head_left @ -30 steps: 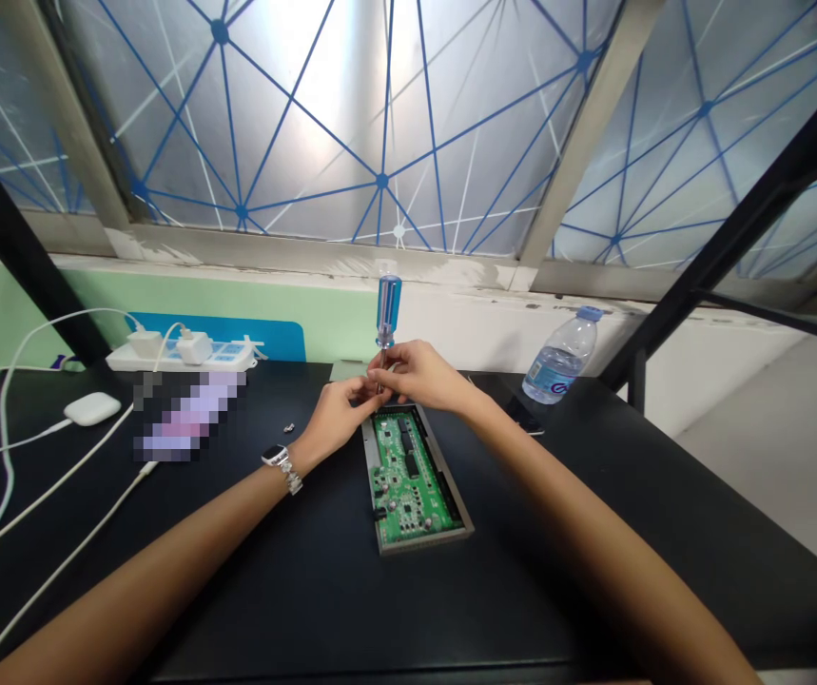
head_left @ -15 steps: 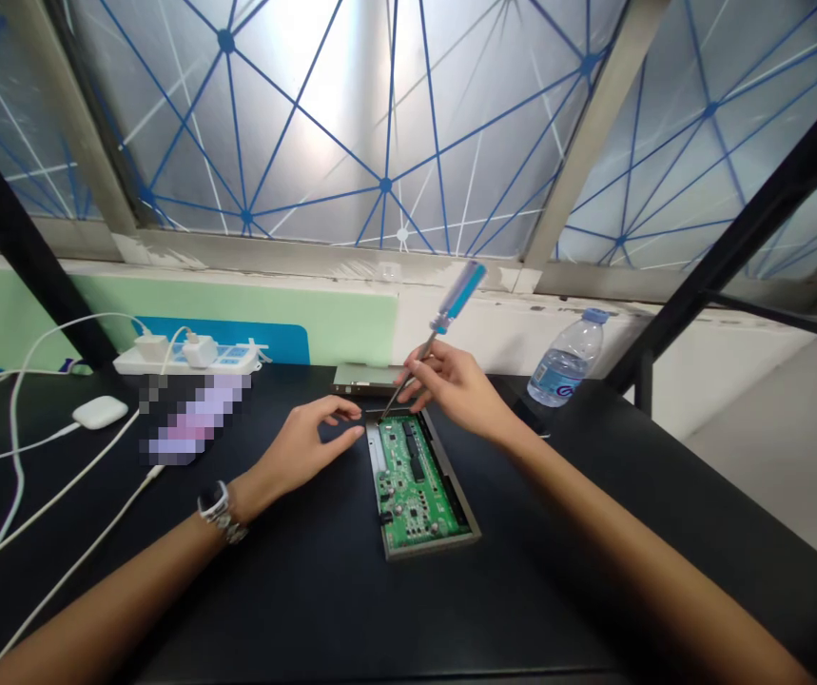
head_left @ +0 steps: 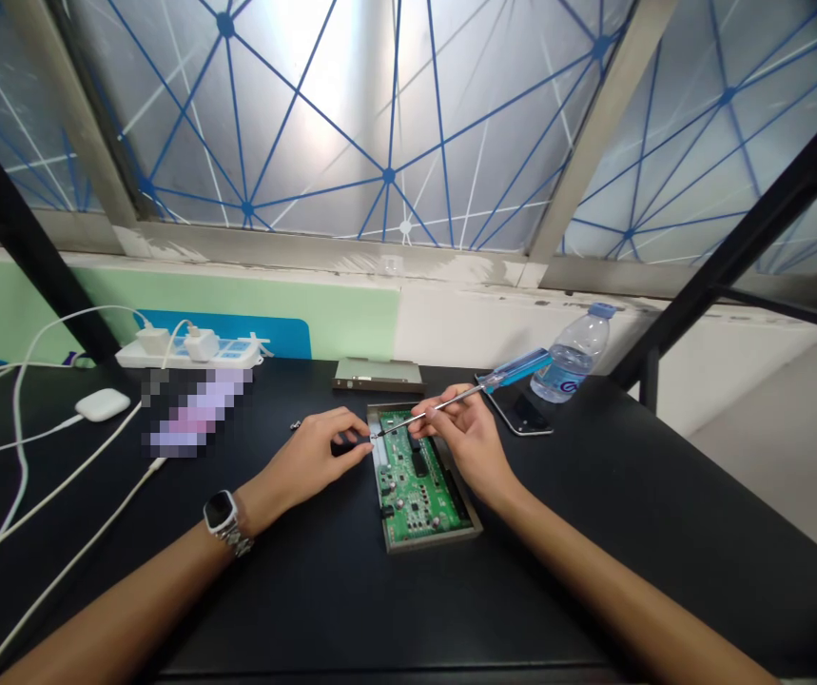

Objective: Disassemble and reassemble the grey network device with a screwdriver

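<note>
A flat metal case holding a green circuit board (head_left: 415, 499) lies on the black table in front of me. My right hand (head_left: 469, 433) grips a screwdriver (head_left: 518, 369) with a clear blue handle by its shaft. The screwdriver leans low to the right, its tip by the upper left edge of the case. Close to that tip is my left hand (head_left: 315, 452), thumb and forefinger curved with a small gap between them. Whether anything tiny sits at the tip is too small to tell. Behind my left hand lie small metal bits (head_left: 295, 425), perhaps screws.
A metal cover (head_left: 378, 374) rests behind the case. At right are a dark phone (head_left: 526, 416) and a water bottle (head_left: 572, 357). To the left are a power strip (head_left: 237, 354), a white earbud case (head_left: 102, 405), a blurred-out phone (head_left: 194, 414) and white cables (head_left: 21, 447).
The screwdriver has tipped from steep to nearly flat, its handle swinging down to the right. My right hand has come lower, and my left fingers have moved in toward the tip.
</note>
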`<state>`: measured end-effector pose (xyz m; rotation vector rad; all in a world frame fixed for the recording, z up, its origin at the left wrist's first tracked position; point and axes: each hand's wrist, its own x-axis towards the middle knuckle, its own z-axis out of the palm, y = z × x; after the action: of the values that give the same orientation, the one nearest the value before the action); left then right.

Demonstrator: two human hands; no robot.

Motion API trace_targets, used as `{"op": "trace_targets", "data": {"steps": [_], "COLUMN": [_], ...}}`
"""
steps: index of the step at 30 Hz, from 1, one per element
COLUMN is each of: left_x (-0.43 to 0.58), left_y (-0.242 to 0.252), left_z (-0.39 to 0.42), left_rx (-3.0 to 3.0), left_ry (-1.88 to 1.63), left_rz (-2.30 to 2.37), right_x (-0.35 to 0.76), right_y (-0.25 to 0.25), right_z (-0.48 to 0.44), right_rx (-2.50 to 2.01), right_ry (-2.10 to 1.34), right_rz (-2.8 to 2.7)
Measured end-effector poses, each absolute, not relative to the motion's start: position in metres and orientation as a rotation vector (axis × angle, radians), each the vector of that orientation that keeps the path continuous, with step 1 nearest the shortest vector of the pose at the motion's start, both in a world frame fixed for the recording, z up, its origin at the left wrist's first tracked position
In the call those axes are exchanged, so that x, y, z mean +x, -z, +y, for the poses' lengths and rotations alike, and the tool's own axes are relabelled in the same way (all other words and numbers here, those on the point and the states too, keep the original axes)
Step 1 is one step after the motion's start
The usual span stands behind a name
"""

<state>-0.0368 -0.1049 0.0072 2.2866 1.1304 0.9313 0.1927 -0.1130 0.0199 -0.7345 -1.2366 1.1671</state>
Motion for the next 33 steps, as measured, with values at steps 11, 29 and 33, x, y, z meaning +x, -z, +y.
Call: {"op": "trace_targets", "data": {"steps": [11,29,33], "left_x": [-0.033,-0.036,-0.036], "left_y": [-0.005,-0.019,-0.018], "left_z": [-0.108,-0.115,-0.114], "left_rx": [2.256,2.21,2.193], "left_ry": [-0.937,-0.984,-0.972], "left_rz": [1.1,1.11,1.067], "right_x": [0.184,0.19,0.188], "right_y": [-0.016,-0.021,-0.02], "right_z": [-0.121,-0.119,-0.121], "right_rx": [-0.713,-0.692,-0.702], "right_ry": [-1.182,-1.209,-1.219], "right_rz": [-1.247,-1.142,-1.134]}}
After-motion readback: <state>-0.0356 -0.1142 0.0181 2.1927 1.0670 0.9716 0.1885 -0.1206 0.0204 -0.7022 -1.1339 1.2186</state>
